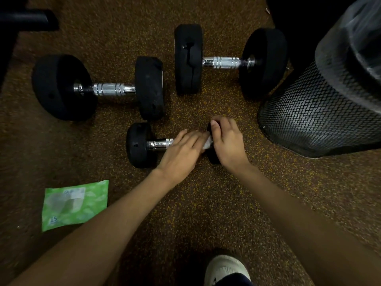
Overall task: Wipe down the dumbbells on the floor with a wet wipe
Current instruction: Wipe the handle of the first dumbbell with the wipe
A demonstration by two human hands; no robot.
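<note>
Three black dumbbells with chrome handles lie on the speckled floor. The small dumbbell (140, 145) is nearest me. My left hand (182, 150) lies over its handle, pressing a white wet wipe (207, 143) that peeks out at the fingertips. My right hand (227, 139) grips the small dumbbell's right weight, which it mostly hides. A larger dumbbell (99, 88) lies at the left, and another dumbbell (228, 61) lies behind at the right; no hand touches either.
A green wet wipe pack (75, 204) lies flat on the floor at the lower left. A black mesh bin (321, 112) with a plastic liner stands at the right. My white shoe (225, 269) shows at the bottom. A dark bar (26, 19) crosses the top left.
</note>
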